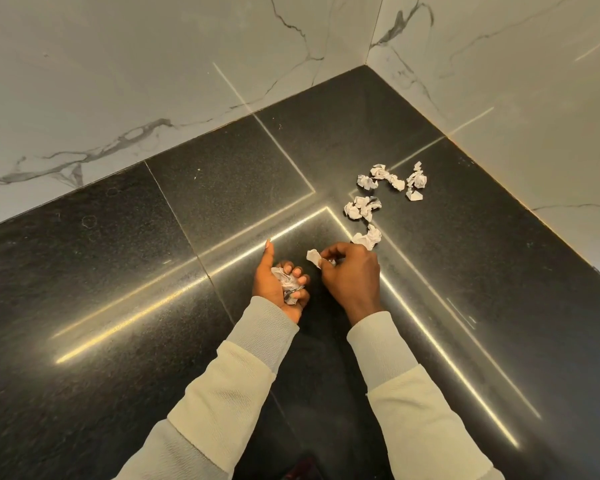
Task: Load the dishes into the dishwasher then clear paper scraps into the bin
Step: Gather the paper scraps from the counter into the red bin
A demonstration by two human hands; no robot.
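A: R hand (pixel 352 277) pinches one scrap (pixel 313 257) at its fingertips; L hand (pixel 269 285) cups a wad (pixel 286 279), fingers curled round it.
B: Tuck it into L palm w/o loosening (wad could spill), then take the loose scraps (pixel 361 206) just beyond R knuckles on the countertop (pixel 118 271)

No readable text

No word, label, brand or number can be read. Faint dark marks are seen on some of the crumpled paper scraps (pixel 362 206) lying on the black desk (pixel 84 271) and on those held in the left hand (pixel 272 289), but they are too small and creased to be made out.
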